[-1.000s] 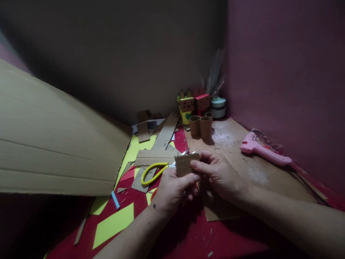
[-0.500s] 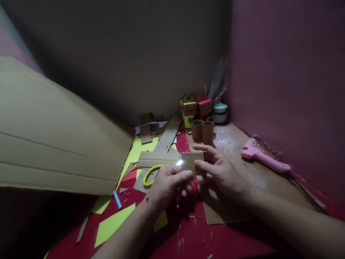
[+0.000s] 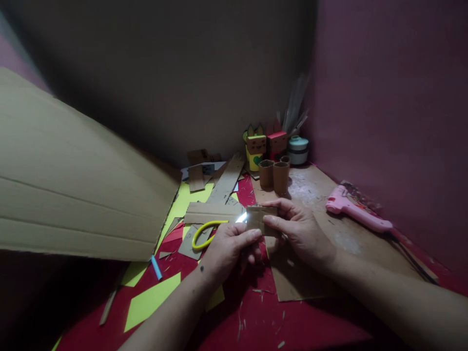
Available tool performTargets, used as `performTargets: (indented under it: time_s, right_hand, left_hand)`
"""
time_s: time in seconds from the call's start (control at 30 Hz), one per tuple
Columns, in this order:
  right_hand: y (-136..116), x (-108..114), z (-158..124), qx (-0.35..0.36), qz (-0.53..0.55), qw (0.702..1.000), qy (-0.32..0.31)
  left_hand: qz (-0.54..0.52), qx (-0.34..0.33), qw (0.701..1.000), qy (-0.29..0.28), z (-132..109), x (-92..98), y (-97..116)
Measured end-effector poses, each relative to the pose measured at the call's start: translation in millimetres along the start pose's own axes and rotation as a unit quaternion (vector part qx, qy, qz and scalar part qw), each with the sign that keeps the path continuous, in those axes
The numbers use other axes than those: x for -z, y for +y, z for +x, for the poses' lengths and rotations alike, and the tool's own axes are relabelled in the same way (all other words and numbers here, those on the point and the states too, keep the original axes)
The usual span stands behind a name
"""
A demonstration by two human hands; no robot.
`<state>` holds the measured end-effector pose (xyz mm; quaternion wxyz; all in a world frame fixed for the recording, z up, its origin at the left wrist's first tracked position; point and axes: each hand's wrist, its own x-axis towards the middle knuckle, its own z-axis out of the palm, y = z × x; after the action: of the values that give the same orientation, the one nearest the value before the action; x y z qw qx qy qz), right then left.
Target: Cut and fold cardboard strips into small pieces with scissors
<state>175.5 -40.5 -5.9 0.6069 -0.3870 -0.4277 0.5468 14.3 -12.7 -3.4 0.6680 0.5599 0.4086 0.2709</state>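
Note:
A small square of brown cardboard [image 3: 256,220] is pinched between my two hands above the work surface. My left hand [image 3: 234,246] grips its lower left edge, thumb on the near face. From the right, my right hand [image 3: 298,226] has its thumb on the front of the piece and its fingers behind. Scissors with a yellow handle [image 3: 199,239] show just beyond my left hand, their shiny blade [image 3: 242,217] close to the cardboard's left edge. My left hand hides the middle of the scissors. Behind them lies a flat cardboard strip [image 3: 208,212].
A large cardboard panel [image 3: 91,195] leans in from the left. A pink glue gun [image 3: 358,209] rests at right on a cardboard sheet [image 3: 300,278]. Cardboard tubes [image 3: 281,176], a yellow decorated holder [image 3: 255,158] and a lidded pot [image 3: 298,150] stand behind. Paper scraps [image 3: 153,300] litter the red surface.
The view has shifted slightly, so most things sit a little higher and further left. Both hands keep their hold on the cardboard piece, with almost no movement.

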Motion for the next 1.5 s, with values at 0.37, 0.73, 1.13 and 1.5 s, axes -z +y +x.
performTargets:
  time_s: [0.37, 0.73, 1.13, 1.5]
  right_hand:
    - [0.0, -4.5, -2.1, -0.040, -0.001, 0.999, 0.018]
    - [7.1, -12.9, -2.3, -0.071, 0.053, 0.996, 0.006]
    - [2.4, -4.2, 2.0, -0.036, -0.016, 0.997, 0.065]
    - [1.3, 1.9, 4.8, 0.007, -0.011, 0.999, 0.033]
  left_hand:
    - [-0.079, -0.001, 0.997, 0.000, 0.8, -8.9, -5.5]
    - [-0.074, 0.027, 0.995, 0.060, -0.9, -27.7, -8.0]
    - [-0.071, 0.013, 0.997, 0.033, 0.0, -15.8, -4.3]
    - [-0.106, -0.035, 0.992, -0.064, 1.5, -0.1, -0.4]
